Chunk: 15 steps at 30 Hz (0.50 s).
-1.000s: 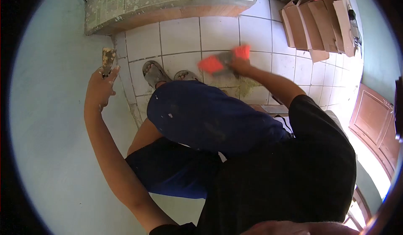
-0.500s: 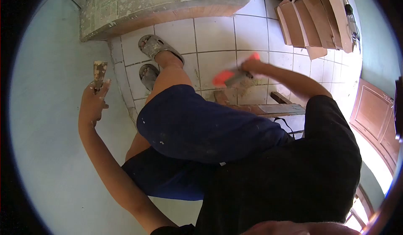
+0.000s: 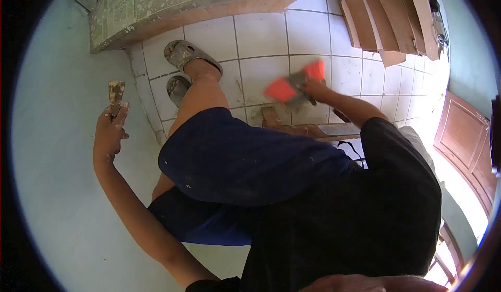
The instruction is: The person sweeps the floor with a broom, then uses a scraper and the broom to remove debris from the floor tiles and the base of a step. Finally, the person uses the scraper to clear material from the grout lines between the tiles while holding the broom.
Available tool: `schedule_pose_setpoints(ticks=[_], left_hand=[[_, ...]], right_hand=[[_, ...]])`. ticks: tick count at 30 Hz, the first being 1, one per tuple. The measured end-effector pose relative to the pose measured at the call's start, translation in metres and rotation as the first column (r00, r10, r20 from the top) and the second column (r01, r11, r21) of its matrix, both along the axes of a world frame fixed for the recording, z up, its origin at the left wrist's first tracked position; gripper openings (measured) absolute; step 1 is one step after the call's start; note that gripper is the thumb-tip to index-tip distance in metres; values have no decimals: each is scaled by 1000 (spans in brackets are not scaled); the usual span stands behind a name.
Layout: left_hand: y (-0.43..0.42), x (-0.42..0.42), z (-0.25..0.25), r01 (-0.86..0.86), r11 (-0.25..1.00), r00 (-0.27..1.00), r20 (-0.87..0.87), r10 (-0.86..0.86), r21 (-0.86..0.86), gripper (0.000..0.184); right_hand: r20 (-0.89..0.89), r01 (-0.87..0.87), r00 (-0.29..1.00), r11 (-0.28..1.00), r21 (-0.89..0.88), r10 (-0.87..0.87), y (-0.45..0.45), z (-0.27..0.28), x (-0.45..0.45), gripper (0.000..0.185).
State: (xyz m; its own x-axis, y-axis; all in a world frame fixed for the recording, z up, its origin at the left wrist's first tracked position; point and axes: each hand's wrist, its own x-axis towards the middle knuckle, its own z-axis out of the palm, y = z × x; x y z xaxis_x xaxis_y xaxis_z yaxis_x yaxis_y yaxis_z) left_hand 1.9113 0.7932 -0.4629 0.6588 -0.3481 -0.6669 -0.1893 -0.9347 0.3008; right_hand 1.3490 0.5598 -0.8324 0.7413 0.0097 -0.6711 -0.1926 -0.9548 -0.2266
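My left hand [image 3: 110, 133] is closed round a putty knife [image 3: 116, 96], its blade pointing up and crusted with pale dried filler. Behind that hand is the pale blue-green wall [image 3: 57, 151]; whether the blade touches it I cannot tell. My right hand [image 3: 315, 89] grips a flat red tool with a grey band across its middle [image 3: 282, 88], held above the tiled floor [image 3: 261, 36]. Motion blurs this tool, so its exact kind is unclear. Both hands have their fingers wrapped, and specks of filler show on the left one.
A paint-splattered ledge [image 3: 172, 5] runs along the top. Flattened cardboard boxes [image 3: 386, 21] stand at the upper right. Below the right hand is a wooden piece [image 3: 313, 130] like a stool or bench. A brown door [image 3: 464, 141] is at far right. My feet wear grey clogs [image 3: 182, 55].
The red tool has turned in my right hand and shows more of its flat face. My left hand with the putty knife has shifted slightly left and down in view.
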Motion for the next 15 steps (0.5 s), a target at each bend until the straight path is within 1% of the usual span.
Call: schedule_pose_setpoints(ticks=[1, 3, 4, 5, 6, 7, 8, 9, 10, 11, 12, 13, 15], left_hand=[[0, 1, 0, -4, 1000, 1000, 0, 4, 3, 54], [1, 4, -1, 12, 1000, 1000, -11, -13, -9, 55], [2, 5, -1, 28, 1000, 999, -23, -28, -11, 56], [3, 5, -1, 28, 999, 999, -23, -28, -16, 56], [4, 6, 0, 37, 999, 999, -25, -37, -28, 58], [4, 5, 0, 43, 998, 999, -27, -44, -39, 60], [4, 3, 1, 42, 998, 999, -31, -43, -39, 60], [2, -1, 4, 28, 999, 1000, 1, -27, -38, 59], [1, -3, 7, 11, 999, 999, 37, -9, -40, 57], [0, -4, 8, 7, 999, 999, 40, -5, -40, 57], [0, -4, 9, 10, 999, 1000, 25, -9, -43, 56], [0, -3, 9, 9, 999, 1000, 11, -9, -48, 55], [0, -2, 7, 5, 999, 1000, 4, -5, -43, 54]], right_hand=[[-26, -97, 995, 995, -28, 97, 12, 5, -24, 49], [-232, -131, 961, 986, 104, 152, 20, 33, -44, 47], [-232, -132, 961, 986, 96, 152, 13, 35, -54, 47], [-172, -181, 963, 971, 155, 207, 8, 34, -67, 46], [-108, -233, 960, 950, 209, 259, 4, 49, -60, 45], [-25, -123, 991, 972, 198, 130, -7, 65, -55, 44], [-29, -124, 991, 972, 199, 132, -17, 99, -22, 44], [-241, 379, 915, 893, 245, -322, -30, 126, 15, 31], [-439, 784, 605, 595, 178, -665, -45, 132, 37, 27], [-250, 647, 763, 705, 290, -597, -64, 104, 43, 28], [-108, 530, 844, 790, 306, -525, -84, 84, 59, 29], [46, 409, 897, 866, 286, -439, -103, 65, 75, 36], [260, 306, 905, 940, 148, -336, -109, 58, 135, 64]])
